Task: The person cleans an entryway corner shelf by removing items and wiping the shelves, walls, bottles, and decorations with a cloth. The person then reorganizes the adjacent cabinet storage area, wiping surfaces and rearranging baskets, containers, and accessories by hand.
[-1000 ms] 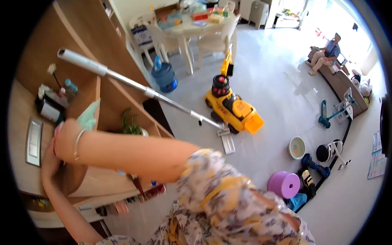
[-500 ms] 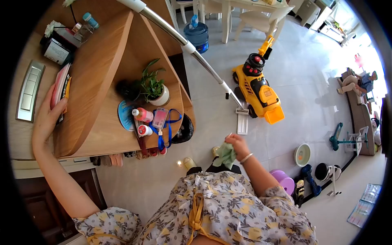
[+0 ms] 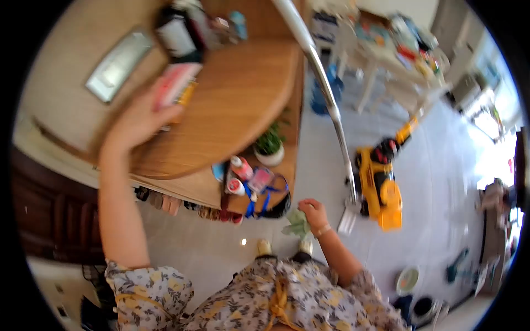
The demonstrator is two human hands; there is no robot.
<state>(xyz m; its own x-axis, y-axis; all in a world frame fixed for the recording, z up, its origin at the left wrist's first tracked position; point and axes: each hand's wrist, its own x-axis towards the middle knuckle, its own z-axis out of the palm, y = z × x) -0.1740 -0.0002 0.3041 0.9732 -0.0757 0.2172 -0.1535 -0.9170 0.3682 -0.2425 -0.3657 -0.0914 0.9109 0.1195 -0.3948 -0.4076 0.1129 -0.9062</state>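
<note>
My left hand is closed around a small upright stack of booklets, pink, white and yellow, on the wooden cabinet top beside the wall. Motion blur hides the exact finger contact. Low in front of my body, my right hand grips a crumpled pale green cloth, which hangs from the fingers. Behind the stack stand a dark box with a white label and a blue-capped bottle. A switch panel is on the wall to the left.
A flat mop leans with its head on the floor, next to a yellow toy excavator. The lower shelf carries a potted plant, a pink bottle and a blue lanyard. Shoes sit beneath the cabinet.
My view has turned, so the cabinet, mop and toy appear farther right and the cabinet top looks larger. My left hand stays at the booklets; my right still holds the cloth.
</note>
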